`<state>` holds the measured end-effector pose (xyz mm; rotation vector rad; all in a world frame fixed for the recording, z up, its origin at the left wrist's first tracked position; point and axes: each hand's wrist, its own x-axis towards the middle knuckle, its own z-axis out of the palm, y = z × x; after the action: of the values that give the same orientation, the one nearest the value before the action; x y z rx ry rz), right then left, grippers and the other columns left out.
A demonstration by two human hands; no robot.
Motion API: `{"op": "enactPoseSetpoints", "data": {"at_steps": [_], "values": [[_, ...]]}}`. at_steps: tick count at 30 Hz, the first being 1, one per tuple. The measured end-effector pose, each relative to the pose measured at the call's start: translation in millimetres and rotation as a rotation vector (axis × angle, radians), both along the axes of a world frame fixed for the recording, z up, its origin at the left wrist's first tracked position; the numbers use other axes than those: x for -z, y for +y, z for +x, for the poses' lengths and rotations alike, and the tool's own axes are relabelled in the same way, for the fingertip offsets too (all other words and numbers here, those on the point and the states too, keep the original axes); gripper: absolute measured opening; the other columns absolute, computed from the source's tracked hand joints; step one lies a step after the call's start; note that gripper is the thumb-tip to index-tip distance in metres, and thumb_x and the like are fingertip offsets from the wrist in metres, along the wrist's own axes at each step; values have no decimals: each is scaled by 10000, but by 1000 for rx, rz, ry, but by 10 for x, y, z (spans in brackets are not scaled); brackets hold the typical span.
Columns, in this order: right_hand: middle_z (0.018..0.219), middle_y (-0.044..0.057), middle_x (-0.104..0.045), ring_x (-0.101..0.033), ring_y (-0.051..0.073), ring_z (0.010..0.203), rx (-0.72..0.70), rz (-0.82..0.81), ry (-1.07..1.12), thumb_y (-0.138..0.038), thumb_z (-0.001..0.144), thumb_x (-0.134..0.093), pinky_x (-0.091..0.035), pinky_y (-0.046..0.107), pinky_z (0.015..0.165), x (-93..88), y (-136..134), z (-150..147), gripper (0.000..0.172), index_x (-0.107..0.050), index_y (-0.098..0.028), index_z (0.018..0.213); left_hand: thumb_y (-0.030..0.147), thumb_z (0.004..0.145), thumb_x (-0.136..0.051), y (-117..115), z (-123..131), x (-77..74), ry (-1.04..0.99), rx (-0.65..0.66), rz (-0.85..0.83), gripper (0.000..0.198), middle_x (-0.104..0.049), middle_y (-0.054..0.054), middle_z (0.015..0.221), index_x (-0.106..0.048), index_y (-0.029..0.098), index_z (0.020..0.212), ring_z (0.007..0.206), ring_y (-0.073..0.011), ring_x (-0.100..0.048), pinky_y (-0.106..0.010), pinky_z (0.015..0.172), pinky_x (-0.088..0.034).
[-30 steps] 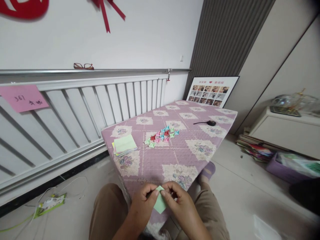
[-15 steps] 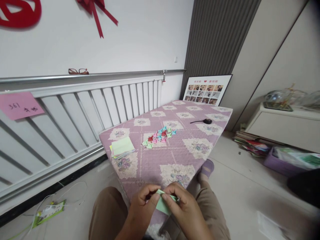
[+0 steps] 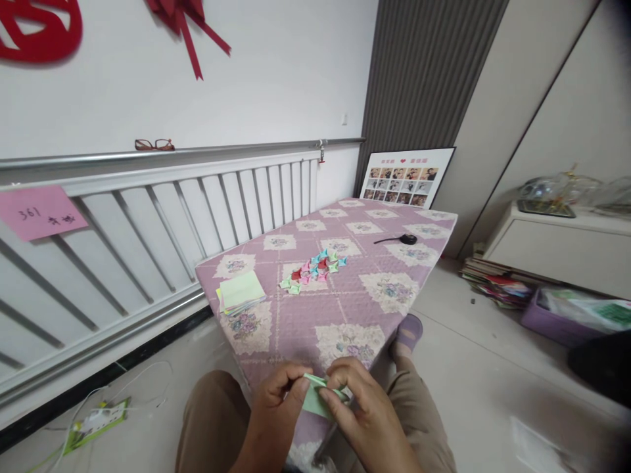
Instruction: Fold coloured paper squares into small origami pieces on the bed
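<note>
A white wall with a slatted rail runs beside a tabletop (image 3: 379, 312) under a purple flowery cloth; just in front of its near edge, over the knees, the left hand (image 3: 279, 402) and the right hand (image 3: 363, 408) pinch one green paper (image 3: 312, 402); each grip is shut tight on it; it looks part folded, and a neat crease would want thumbs pressing along the edge; on the cloth lie one stack of sheets (image 3: 240, 290), one heap of little folded shapes (image 3: 315, 268), too many to count, and one black thing (image 3: 407, 239).
</note>
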<state>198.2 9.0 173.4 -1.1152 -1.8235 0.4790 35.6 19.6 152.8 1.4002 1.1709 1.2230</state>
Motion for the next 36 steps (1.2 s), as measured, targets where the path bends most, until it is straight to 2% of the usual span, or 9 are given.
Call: {"op": "enactPoseSetpoints", "data": {"at_steps": [7, 17, 27, 36], "values": [[865, 11, -571, -578, 146, 817, -36, -16, -4, -160, 864, -540, -453, 251, 710, -35, 3, -36, 111, -505, -223, 780, 264, 822, -565, -11, 14, -33, 82, 22, 120, 158, -676, -17, 834, -707, 202, 856, 782, -160, -618, -235, 721, -472], [891, 31, -569, -581, 148, 842, -22, 109, -30, -152, 901, -489, -470, 261, 731, -45, 17, -88, 103, -558, -226, 879, 266, 859, -522, -25, 52, -41, 154, 21, 215, 211, -700, -46, 928, -709, 209, 939, 851, -165, -643, -255, 789, -497], [855, 36, -563, -574, 156, 812, -30, 7, -13, -171, 909, -444, -472, 277, 718, -94, 2, -125, 156, -518, -215, 778, 309, 868, -512, -28, 57, -41, 128, 67, 163, 249, -698, -60, 964, -708, 212, 986, 884, -183, -638, -287, 832, -504], [863, 29, -560, -575, 148, 821, -47, -14, 12, -175, 908, -445, -462, 262, 731, -57, 5, -129, 145, -524, -215, 794, 315, 869, -498, -43, 44, -10, 131, 67, 144, 255, -697, -60, 985, -704, 221, 987, 902, -190, -634, -294, 850, -493]]}}
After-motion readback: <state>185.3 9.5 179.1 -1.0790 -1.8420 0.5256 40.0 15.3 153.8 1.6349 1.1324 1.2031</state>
